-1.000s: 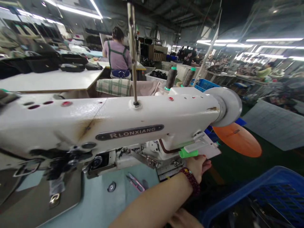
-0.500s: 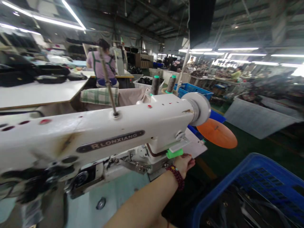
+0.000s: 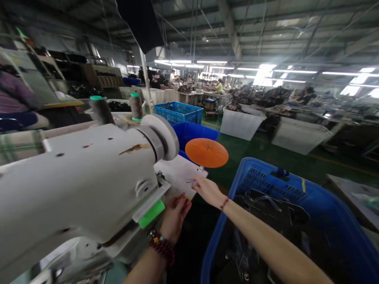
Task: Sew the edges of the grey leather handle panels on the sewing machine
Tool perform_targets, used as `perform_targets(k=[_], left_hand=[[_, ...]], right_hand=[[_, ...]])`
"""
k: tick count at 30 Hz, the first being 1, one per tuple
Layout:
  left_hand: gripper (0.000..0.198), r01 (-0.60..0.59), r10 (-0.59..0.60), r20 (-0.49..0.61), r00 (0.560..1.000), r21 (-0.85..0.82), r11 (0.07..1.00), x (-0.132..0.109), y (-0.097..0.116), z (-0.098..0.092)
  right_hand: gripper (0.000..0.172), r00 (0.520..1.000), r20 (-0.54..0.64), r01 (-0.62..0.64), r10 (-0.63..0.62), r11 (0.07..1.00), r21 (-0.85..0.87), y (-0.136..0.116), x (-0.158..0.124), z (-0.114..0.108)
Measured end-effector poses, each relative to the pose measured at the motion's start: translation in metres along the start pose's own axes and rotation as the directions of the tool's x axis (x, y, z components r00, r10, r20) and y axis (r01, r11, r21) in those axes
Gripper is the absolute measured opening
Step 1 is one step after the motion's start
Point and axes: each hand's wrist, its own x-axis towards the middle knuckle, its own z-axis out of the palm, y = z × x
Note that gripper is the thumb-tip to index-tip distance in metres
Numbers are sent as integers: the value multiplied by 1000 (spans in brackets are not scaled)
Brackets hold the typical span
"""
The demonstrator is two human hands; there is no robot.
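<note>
My left hand (image 3: 175,217), with a beaded bracelet on the wrist, is beside the white sewing machine (image 3: 97,173), below its handwheel (image 3: 162,136). Its fingers are curled together, with tiny orange and yellow spots at the tips. Close by, my right hand (image 3: 209,192) reaches over the corner of the white tabletop (image 3: 174,171), thumb and fingers pinched. Whatever either hand holds is too small to make out. A bright green piece (image 3: 151,213) hangs on the machine near my left hand. An orange disc (image 3: 206,153) stands just beyond my right hand.
A blue basket (image 3: 245,169) with dark pieces stands under my right forearm. Thread cones (image 3: 136,106) rise behind the machine. Farther back are a blue crate (image 3: 179,112), a dark blue bin (image 3: 192,132) and white bins (image 3: 239,124). A person in purple (image 3: 17,94) sits at far left.
The view has swung right and closer to the handwheel end. My right hand has come into view at the tabletop corner, beside my left hand, which stays near the green piece.
</note>
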Motion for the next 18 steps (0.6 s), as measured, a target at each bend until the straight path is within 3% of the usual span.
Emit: perform_targets(k=[3, 7, 12, 18], left_hand=[[14, -11, 11, 4, 1000, 17, 1000, 1, 5, 3], [16, -23, 22, 28, 999, 25, 999, -1, 10, 6], [15, -12, 12, 14, 1000, 17, 1000, -2, 12, 9], [6, -18, 18, 31, 999, 4, 1000, -2, 6, 10]], right_hand=[[25, 1000, -1, 21, -21, 999, -24, -4, 63, 49], [26, 998, -10, 69, -69, 997, -17, -15, 105, 90], [26, 992, -29, 122, -121, 992, 38, -17, 120, 104], [23, 992, -26, 129, -127, 987, 95, -25, 124, 105]])
